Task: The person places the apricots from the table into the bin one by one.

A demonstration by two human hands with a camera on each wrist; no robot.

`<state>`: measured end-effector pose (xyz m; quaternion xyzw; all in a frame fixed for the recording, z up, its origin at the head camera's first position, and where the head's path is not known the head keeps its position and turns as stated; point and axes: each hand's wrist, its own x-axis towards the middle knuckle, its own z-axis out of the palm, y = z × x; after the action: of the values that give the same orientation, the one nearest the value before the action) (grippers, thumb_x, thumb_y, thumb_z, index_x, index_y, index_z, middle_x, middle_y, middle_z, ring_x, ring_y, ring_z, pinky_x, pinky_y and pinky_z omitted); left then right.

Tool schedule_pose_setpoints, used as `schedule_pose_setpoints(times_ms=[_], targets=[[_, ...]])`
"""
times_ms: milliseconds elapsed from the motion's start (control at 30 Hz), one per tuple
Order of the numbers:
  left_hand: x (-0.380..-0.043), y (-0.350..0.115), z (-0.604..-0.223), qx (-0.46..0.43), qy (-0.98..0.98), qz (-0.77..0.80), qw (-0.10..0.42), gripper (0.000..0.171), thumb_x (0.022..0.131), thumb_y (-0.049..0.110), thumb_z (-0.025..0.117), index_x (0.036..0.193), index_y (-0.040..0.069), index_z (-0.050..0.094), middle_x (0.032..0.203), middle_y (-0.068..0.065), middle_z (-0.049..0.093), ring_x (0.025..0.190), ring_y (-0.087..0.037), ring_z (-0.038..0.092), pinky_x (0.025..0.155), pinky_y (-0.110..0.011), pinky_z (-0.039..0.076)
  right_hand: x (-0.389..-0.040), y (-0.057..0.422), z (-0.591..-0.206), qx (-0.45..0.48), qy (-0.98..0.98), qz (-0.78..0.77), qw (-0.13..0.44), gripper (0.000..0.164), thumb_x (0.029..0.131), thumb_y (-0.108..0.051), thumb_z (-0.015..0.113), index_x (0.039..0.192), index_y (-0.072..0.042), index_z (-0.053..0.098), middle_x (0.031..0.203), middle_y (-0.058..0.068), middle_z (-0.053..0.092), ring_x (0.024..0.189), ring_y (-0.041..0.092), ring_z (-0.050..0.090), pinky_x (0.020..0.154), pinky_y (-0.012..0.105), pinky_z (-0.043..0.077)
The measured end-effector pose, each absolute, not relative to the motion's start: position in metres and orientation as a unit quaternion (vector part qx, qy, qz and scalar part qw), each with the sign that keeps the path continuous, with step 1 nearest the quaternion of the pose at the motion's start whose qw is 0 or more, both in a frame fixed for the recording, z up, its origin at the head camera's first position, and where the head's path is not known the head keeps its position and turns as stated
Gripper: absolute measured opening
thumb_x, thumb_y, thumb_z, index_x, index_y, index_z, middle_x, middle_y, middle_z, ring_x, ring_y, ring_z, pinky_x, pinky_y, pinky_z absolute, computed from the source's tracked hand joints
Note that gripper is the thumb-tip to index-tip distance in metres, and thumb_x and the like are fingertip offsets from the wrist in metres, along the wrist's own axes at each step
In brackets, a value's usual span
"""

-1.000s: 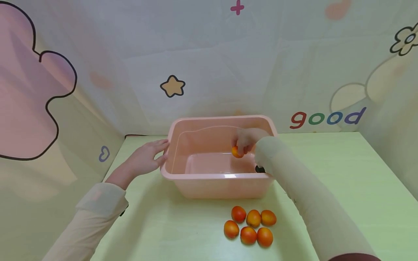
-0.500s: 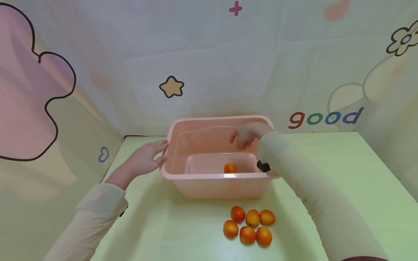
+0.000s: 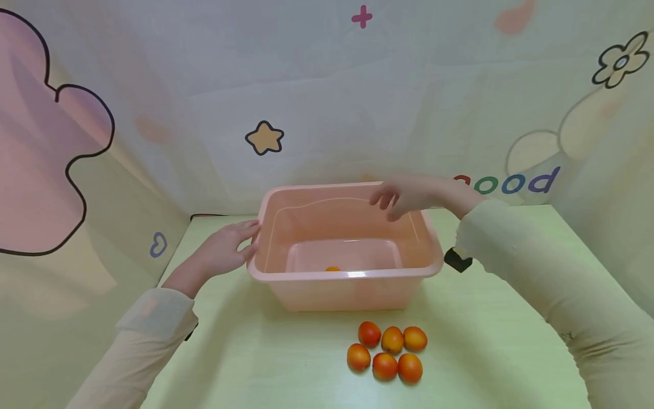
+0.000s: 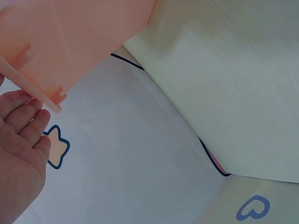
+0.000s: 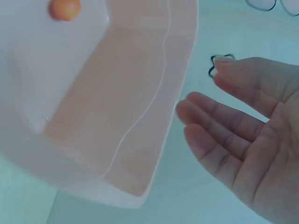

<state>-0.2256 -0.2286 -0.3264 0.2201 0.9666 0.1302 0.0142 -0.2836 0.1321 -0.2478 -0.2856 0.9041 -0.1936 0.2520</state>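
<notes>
A pink plastic basin (image 3: 352, 295) stands on the table against the back wall. My left hand (image 3: 225, 248) rests its fingertips on the basin's left rim. In the left wrist view its fairly straight fingers (image 4: 30, 121) touch the rim's edge. Over the back right of the basin hovers my right hand (image 3: 416, 194), fingers loosely bent and holding nothing. One small orange-red fruit (image 5: 65, 8) lies on the basin floor, mostly hidden by the front wall in the head view. Several more such fruits (image 3: 385, 366) are grouped on the table before the basin.
The pale green table (image 3: 265, 363) extends around the basin. A printed cloth backdrop (image 3: 327, 113) rises behind it, with a star (image 3: 264, 138) and lettering (image 3: 513, 183). A black wrist device (image 3: 457, 260) hangs under the right sleeve.
My right hand let a fruit go inside the basin and moved up and right, fingers spreading. The fruit rolled toward the front and left. My left hand stayed at the rim.
</notes>
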Motion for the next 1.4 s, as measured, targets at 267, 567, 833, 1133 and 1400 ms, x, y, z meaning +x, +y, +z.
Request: schedule_pose_setpoints(times_ms=[267,567,833,1133,1400], targets=[[-0.227,-0.229,-0.327,0.221,0.967,0.129,0.016,0.05,0.091,0.026,0.044,0.134,0.002,0.036,0.14,-0.016,0.033,0.127,-0.038,0.031,0.101,-0.053,0.027,-0.241,0.15,-0.247,-0.363,0.893,-0.21,0.163,0.034,0.081,-0.009,0.058,0.115,-0.011,0.056,0.107,0.005,0.059,0.089,0.016,0.057,0.078,0.029,0.05],[-0.227,-0.229,-0.326,0.213,0.968,0.129,0.025,0.05,0.091,0.026,0.044,0.135,0.004,0.035,0.141,-0.015,0.033,0.128,-0.037,0.03,0.101,-0.054,0.027,-0.202,0.159,-0.257,-0.388,0.875,-0.222,0.187,0.029,0.08,-0.008,0.06,0.108,-0.015,0.059,0.097,-0.004,0.061,0.083,0.007,0.057,0.075,0.024,0.049],[-0.225,-0.228,-0.324,0.217,0.967,0.131,0.022,0.049,0.09,0.023,0.044,0.134,0.002,0.035,0.14,-0.017,0.033,0.127,-0.038,0.031,0.101,-0.054,0.028,-0.182,0.162,-0.276,-0.375,0.855,-0.213,0.289,0.033,0.078,-0.009,0.06,0.109,-0.017,0.059,0.1,-0.007,0.061,0.088,0.009,0.056,0.074,0.022,0.048],[-0.227,-0.229,-0.327,0.221,0.967,0.124,0.018,0.05,0.09,0.022,0.044,0.135,0.002,0.035,0.14,-0.016,0.033,0.127,-0.038,0.031,0.101,-0.053,0.027,-0.176,0.17,-0.321,-0.316,0.846,-0.246,0.352,0.033,0.074,-0.009,0.066,0.105,-0.018,0.06,0.104,-0.004,0.057,0.087,0.015,0.052,0.066,0.022,0.049],[-0.227,-0.229,-0.326,0.219,0.968,0.119,0.02,0.05,0.09,0.023,0.044,0.135,0.002,0.034,0.14,-0.016,0.033,0.127,-0.038,0.031,0.101,-0.054,0.027,-0.176,0.176,-0.366,-0.298,0.85,-0.242,0.361,0.038,0.073,-0.002,0.065,0.109,-0.013,0.06,0.11,0.003,0.058,0.088,0.021,0.053,0.064,0.022,0.048]])
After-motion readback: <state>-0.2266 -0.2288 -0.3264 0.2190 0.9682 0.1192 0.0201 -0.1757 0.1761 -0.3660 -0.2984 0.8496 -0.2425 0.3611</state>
